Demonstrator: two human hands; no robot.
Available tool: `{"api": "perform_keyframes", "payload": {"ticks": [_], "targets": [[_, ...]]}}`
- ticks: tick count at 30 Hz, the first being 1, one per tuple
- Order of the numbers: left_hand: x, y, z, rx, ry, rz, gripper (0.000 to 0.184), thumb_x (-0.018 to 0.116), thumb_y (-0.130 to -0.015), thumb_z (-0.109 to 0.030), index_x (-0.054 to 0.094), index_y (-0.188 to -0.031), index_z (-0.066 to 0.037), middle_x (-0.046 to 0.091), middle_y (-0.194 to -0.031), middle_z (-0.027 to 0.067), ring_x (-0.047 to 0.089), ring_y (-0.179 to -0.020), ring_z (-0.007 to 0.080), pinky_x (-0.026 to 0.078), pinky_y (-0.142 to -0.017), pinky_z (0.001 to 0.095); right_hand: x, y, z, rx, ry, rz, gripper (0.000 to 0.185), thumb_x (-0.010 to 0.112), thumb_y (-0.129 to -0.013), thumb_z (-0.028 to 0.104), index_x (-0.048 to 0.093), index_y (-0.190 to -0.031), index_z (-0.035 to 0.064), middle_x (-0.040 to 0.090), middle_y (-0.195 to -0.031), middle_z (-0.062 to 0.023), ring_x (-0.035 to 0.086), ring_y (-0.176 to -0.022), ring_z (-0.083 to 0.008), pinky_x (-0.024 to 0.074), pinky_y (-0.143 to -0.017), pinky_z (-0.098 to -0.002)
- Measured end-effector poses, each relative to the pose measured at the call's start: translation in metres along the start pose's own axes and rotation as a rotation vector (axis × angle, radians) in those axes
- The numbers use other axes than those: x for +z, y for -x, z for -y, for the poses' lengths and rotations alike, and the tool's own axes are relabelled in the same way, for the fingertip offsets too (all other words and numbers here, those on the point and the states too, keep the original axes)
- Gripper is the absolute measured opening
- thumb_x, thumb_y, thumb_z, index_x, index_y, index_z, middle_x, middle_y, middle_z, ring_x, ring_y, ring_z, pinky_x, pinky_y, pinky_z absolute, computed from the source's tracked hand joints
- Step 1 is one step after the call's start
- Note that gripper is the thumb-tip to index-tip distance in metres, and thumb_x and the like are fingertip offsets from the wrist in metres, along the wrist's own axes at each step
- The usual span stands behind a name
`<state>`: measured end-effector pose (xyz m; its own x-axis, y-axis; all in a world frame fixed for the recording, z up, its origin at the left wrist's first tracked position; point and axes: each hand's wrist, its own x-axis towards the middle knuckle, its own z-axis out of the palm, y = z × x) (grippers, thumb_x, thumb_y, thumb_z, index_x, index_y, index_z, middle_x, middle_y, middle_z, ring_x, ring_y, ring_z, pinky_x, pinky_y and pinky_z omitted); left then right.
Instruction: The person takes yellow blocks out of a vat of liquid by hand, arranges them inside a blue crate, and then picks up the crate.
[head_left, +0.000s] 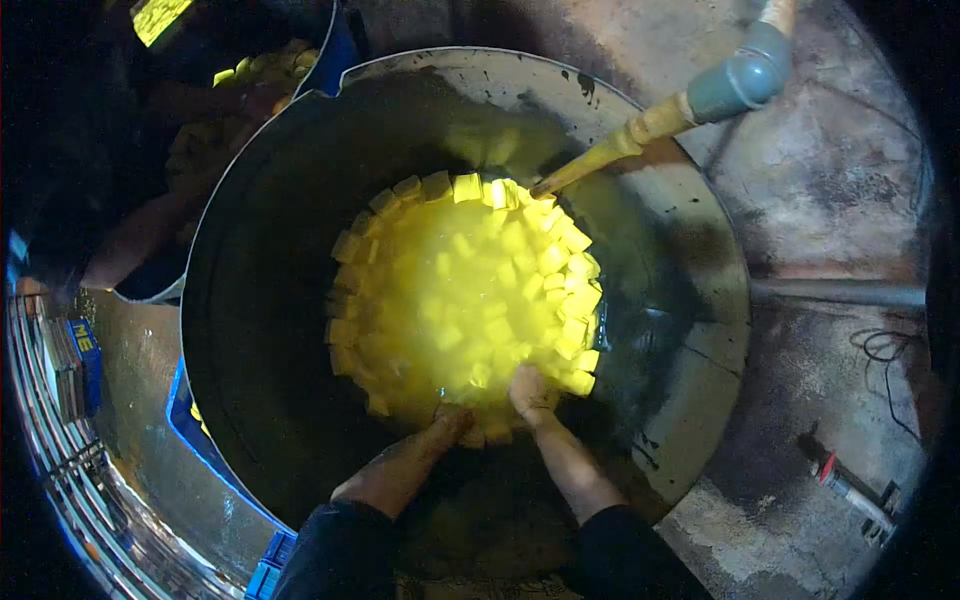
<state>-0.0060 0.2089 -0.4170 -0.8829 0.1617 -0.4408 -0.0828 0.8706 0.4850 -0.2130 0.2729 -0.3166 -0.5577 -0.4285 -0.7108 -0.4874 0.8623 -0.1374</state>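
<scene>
A large round vat (700,380) holds cloudy yellow liquid (430,270) with many yellow blocks (583,300) packed around its edge and more showing below the surface. My left hand (453,418) reaches down to the near edge of the liquid, its fingers hidden in or under it. Close by on the right, my right hand (528,388) is at the surface beside the blocks, fingertips hidden too. What either hand holds, if anything, cannot be made out.
A pipe with a grey-blue elbow (740,80) slants into the vat from the upper right. At the upper left, a co-worker's arm (140,240) reaches toward another container with yellow blocks. A blue crate (183,405) and metal rails (75,470) lie left.
</scene>
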Motion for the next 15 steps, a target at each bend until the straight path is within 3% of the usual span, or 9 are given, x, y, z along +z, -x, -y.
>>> {"api": "perform_keyframes", "payload": {"ticks": [4,5,7,8,9,11,12,14,15], "targets": [[0.026,-0.001,0.025,-0.037,0.639,-0.085,0.025,0.051,-0.088,-0.028,0.064,-0.088,-0.006,0.061,-0.08,0.0164,0.057,-0.071,0.0314,0.046,-0.069,0.0447,-0.005,-0.052,-0.025,-0.289,0.269,-0.1,0.03,0.058,-0.069,0.024,0.068,-0.086,0.0005,0.065,-0.088,-0.0244,0.063,-0.084,-0.0396,0.0507,-0.072,-0.0457],[0.015,0.004,0.026,-0.042,0.642,-0.076,0.025,0.051,-0.088,-0.028,0.064,-0.088,-0.006,0.061,-0.08,0.0164,0.057,-0.071,0.0314,0.046,-0.069,0.0447,-0.03,-0.062,-0.021,-0.287,0.254,0.116,0.032,0.058,-0.069,0.023,0.067,-0.088,-0.0006,0.065,-0.089,-0.0243,0.063,-0.085,-0.0396,0.0508,-0.072,-0.046],[-0.05,0.012,0.023,-0.454,1.6,0.013,0.02,0.054,-0.082,-0.015,0.063,-0.097,-0.007,0.061,-0.097,0.0148,0.06,-0.092,0.0302,0.049,-0.078,0.0425,-0.094,-0.07,0.003,-0.305,0.098,0.39,0.034,0.057,-0.07,0.022,0.065,-0.093,-0.0019,0.065,-0.087,-0.023,0.063,-0.085,-0.0377,0.0511,-0.072,-0.0453],[-0.068,0.003,0.03,-0.459,1.606,0.014,0.02,0.054,-0.082,-0.015,0.063,-0.097,-0.007,0.061,-0.097,0.0148,0.06,-0.092,0.0302,0.049,-0.078,0.0425,-0.115,-0.074,0.016,-0.323,-0.022,0.382,0.035,0.057,-0.072,0.023,0.064,-0.095,-0.0021,0.065,-0.085,-0.0218,0.064,-0.085,-0.0356,0.0513,-0.071,-0.0448],[-0.086,-0.009,0.041,-0.346,1.061,-0.051,0.022,0.053,-0.082,-0.014,0.062,-0.099,-0.007,0.061,-0.097,0.0163,0.059,-0.093,0.0315,0.049,-0.079,0.0434,-0.137,-0.077,0.029,-0.343,-0.141,0.377,0.035,0.057,-0.074,0.025,0.063,-0.096,-0.0022,0.065,-0.083,-0.0206,0.064,-0.085,-0.0336,0.0516,-0.07,-0.0442],[-0.111,-0.021,0.072,-0.275,0.391,-0.174,0.022,0.054,-0.08,-0.015,0.062,-0.098,-0.006,0.06,-0.099,0.0179,0.057,-0.094,0.0327,0.048,-0.075,0.0454,-0.149,-0.1,0.064,-0.361,-0.177,0.302,0.036,0.058,-0.077,0.03,0.062,-0.094,-0.0017,0.064,-0.083,-0.0188,0.064,-0.085,-0.0303,0.0521,-0.069,-0.0433],[-0.12,-0.024,0.088,-0.317,0.267,-0.24,0.02,0.057,-0.079,-0.016,0.063,-0.095,-0.005,0.06,-0.101,0.0181,0.056,-0.094,0.0327,0.047,-0.07,0.0466,-0.151,-0.114,0.084,-0.361,-0.112,0.29,0.037,0.06,-0.078,0.034,0.062,-0.091,-0.0011,0.064,-0.084,-0.0181,0.063,-0.085,-0.0293,0.0525,-0.069,-0.0425],[-0.161,-0.037,0.121,-0.289,0.144,0.061,0.019,0.057,-0.078,-0.014,0.061,-0.094,-0.005,0.059,-0.103,0.017,0.054,-0.095,0.0316,0.048,-0.071,0.0464,-0.139,-0.141,0.121,-0.318,0.051,0.174,0.039,0.066,-0.076,0.036,0.062,-0.089,-0.0006,0.064,-0.091,-0.0187,0.063,-0.087,-0.0314,0.0524,-0.072,-0.0431],[-0.165,-0.039,0.132,-0.293,0.144,0.062,0.019,0.057,-0.078,-0.014,0.061,-0.094,-0.005,0.059,-0.103,0.017,0.054,-0.095,0.0316,0.048,-0.071,0.0464,-0.128,-0.144,0.138,-0.302,0.009,0.056,0.037,0.068,-0.075,0.034,0.063,-0.089,0.0006,0.064,-0.092,-0.0185,0.064,-0.088,-0.032,0.0526,-0.074,-0.0425]]}}
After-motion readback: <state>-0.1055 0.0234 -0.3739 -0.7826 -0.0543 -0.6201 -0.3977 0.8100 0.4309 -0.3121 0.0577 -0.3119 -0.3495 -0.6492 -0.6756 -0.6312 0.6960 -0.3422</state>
